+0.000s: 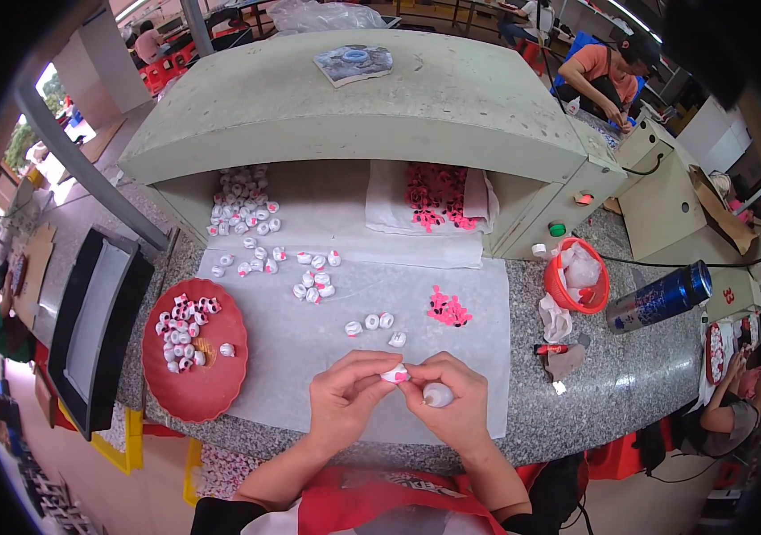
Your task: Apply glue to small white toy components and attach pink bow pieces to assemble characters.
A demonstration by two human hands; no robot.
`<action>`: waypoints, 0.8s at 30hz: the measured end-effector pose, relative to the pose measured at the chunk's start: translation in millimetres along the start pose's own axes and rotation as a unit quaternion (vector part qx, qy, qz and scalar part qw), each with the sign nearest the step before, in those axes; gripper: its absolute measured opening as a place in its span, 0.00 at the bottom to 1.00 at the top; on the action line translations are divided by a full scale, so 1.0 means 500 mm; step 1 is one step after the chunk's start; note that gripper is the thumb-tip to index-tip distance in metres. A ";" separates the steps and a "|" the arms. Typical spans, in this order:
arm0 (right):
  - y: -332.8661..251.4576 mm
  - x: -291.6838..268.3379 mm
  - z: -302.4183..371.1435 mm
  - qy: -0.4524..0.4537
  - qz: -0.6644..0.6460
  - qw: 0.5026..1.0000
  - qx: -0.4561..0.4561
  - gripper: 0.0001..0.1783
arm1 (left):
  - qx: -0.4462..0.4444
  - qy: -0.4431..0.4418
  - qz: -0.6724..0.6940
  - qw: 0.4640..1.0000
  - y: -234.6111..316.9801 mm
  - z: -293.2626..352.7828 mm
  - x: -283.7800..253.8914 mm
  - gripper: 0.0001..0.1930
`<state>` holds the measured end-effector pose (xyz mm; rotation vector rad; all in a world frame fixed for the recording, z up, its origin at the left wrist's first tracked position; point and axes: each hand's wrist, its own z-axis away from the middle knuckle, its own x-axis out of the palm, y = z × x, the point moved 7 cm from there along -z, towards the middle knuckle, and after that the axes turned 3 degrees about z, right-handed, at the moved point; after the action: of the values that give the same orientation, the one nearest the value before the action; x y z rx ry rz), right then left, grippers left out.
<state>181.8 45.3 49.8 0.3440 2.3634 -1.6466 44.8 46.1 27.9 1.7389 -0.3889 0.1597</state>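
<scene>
My left hand (345, 392) pinches a small white piece with a pink patch (395, 374) between thumb and fingertips. Opposite it, my right hand (460, 397) is closed, its thumb and forefinger meeting the same piece. A small whitish squeeze bottle (438, 395) is tucked in the right palm, partly hidden by the fingers. Just beyond the hands, several similar white pieces (373, 322) lie on the white paper sheet (291, 374). Farther right is a little pile of bright pink parts (448, 307) with dark spots.
A red scalloped plate (193, 401) of white-and-dark pieces sits left, beside a black tray (68, 357). The grey-green hood (353, 98) shelters more white pieces (242, 196) and pink parts (438, 192). Right are a red basket (551, 290) and blue bottle (661, 297). Co-workers sit around.
</scene>
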 end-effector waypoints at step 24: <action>0.025 0.001 -0.004 -0.046 -0.126 0.991 -0.015 0.14 | -0.150 0.008 0.125 0.981 -0.017 0.001 0.005 0.15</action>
<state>185.3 51.3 39.0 -0.0393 2.4396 -1.6890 49.9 46.5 20.7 1.3875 -0.5892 0.2815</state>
